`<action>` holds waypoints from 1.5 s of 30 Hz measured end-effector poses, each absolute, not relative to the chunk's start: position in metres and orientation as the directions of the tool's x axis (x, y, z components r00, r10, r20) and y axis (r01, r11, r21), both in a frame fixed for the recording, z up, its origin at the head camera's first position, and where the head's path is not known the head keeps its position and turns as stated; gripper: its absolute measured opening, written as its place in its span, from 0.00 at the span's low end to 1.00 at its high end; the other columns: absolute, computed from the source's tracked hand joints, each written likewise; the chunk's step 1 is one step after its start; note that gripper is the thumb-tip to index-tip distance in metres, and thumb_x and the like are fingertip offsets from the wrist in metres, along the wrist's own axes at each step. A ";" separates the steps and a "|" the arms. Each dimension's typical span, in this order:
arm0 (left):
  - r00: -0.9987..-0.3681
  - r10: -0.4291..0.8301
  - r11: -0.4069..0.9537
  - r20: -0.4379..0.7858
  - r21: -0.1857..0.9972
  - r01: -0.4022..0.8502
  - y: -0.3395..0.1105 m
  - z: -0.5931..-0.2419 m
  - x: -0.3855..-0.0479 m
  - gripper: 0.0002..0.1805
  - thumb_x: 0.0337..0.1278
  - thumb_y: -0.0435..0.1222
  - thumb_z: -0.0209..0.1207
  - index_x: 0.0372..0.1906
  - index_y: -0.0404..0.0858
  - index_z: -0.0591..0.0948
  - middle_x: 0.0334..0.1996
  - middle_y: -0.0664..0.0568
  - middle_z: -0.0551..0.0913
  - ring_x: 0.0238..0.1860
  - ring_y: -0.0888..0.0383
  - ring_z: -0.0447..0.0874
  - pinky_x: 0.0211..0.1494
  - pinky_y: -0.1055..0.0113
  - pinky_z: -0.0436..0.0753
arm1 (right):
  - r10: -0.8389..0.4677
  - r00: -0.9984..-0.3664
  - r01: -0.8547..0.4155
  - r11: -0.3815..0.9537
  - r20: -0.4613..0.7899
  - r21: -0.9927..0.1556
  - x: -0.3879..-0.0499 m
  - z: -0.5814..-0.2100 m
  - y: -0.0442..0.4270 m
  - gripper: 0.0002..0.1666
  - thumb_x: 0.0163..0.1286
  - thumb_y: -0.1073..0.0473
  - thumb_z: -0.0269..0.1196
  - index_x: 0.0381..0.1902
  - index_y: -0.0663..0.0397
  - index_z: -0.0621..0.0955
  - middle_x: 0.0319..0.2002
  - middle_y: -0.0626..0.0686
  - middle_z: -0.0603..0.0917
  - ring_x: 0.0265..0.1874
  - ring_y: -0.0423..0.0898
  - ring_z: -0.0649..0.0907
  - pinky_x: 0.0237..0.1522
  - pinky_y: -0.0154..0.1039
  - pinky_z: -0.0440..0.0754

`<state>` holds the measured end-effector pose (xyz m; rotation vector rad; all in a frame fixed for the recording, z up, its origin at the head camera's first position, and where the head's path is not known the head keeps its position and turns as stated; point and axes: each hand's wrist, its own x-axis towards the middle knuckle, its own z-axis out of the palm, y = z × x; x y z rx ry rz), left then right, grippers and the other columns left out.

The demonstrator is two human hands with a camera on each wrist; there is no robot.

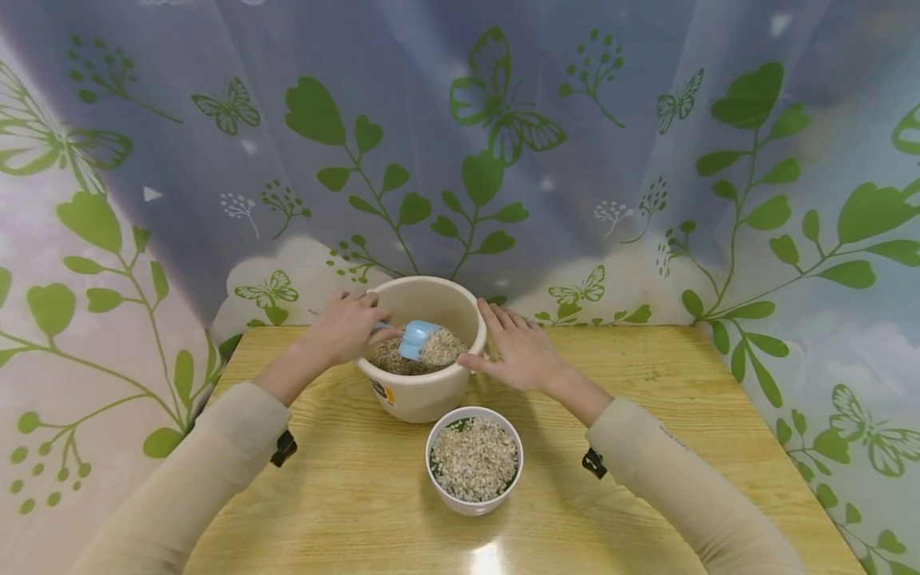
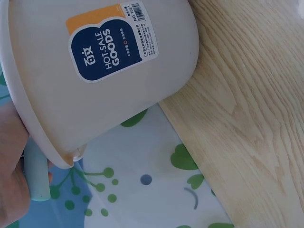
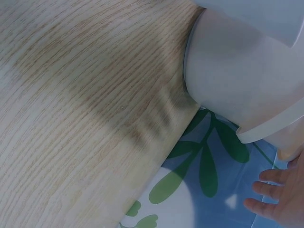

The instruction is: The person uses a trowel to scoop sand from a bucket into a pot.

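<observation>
My left hand (image 1: 343, 326) grips the handle of a light blue scoop (image 1: 414, 340), which is loaded with pale gravel-like grains (image 1: 442, 348). The scoop is inside a cream bucket (image 1: 424, 393), over more brownish grains on the bucket's bottom. In the left wrist view the scoop's pale green-blue handle (image 2: 36, 171) pokes out of the curled fingers beside the rim. Fingers extended, my right hand (image 1: 523, 348) lies at the bucket's right rim, with the thumb against it. In front of the bucket stands a white bowl (image 1: 470, 506) topped with pale grains, green showing at its inner edge.
A wooden table (image 1: 632, 431) carries both containers. Directly behind it hangs a curtain (image 1: 431, 120) printed with leaves and butterflies, which also runs down both sides. The bucket has a label (image 2: 111, 45) on its front and stands near the table's back edge.
</observation>
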<state>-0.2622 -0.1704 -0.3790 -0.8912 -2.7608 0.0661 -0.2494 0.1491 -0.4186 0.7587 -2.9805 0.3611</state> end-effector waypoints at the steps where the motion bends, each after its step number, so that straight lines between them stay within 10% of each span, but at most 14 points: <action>1: -0.785 0.580 0.814 0.216 -0.116 0.569 -0.171 -0.379 -0.262 0.26 0.74 0.57 0.59 0.57 0.41 0.87 0.53 0.38 0.88 0.58 0.37 0.85 0.64 0.37 0.79 | -0.465 -0.879 -0.476 0.854 0.101 -0.211 -0.250 -0.419 0.149 0.69 0.65 0.08 0.37 0.87 0.46 0.40 0.85 0.61 0.58 0.82 0.65 0.64 0.77 0.70 0.64; 10: -0.809 0.550 0.834 0.210 -0.087 0.545 -0.173 -0.376 -0.258 0.26 0.74 0.57 0.58 0.57 0.41 0.87 0.57 0.36 0.87 0.67 0.34 0.81 0.70 0.35 0.76 | -0.465 -0.880 -0.474 0.857 0.093 -0.203 -0.253 -0.419 0.149 0.70 0.64 0.07 0.36 0.87 0.45 0.39 0.84 0.62 0.58 0.82 0.65 0.64 0.78 0.69 0.64; 22: -0.814 0.533 0.843 0.233 -0.060 0.535 -0.181 -0.376 -0.252 0.21 0.74 0.56 0.59 0.44 0.42 0.84 0.39 0.43 0.84 0.44 0.45 0.81 0.51 0.44 0.79 | -0.463 -0.881 -0.473 0.857 0.096 -0.204 -0.254 -0.421 0.149 0.69 0.66 0.09 0.39 0.87 0.45 0.39 0.85 0.61 0.58 0.82 0.65 0.64 0.78 0.69 0.63; 45: -0.800 0.534 0.844 0.272 -0.108 0.526 -0.185 -0.369 -0.236 0.21 0.74 0.57 0.59 0.42 0.42 0.83 0.42 0.40 0.87 0.49 0.41 0.84 0.50 0.42 0.82 | -0.490 -0.859 -0.510 0.843 0.149 -0.168 -0.249 -0.418 0.153 0.67 0.67 0.09 0.33 0.87 0.49 0.45 0.83 0.63 0.60 0.80 0.66 0.67 0.76 0.69 0.67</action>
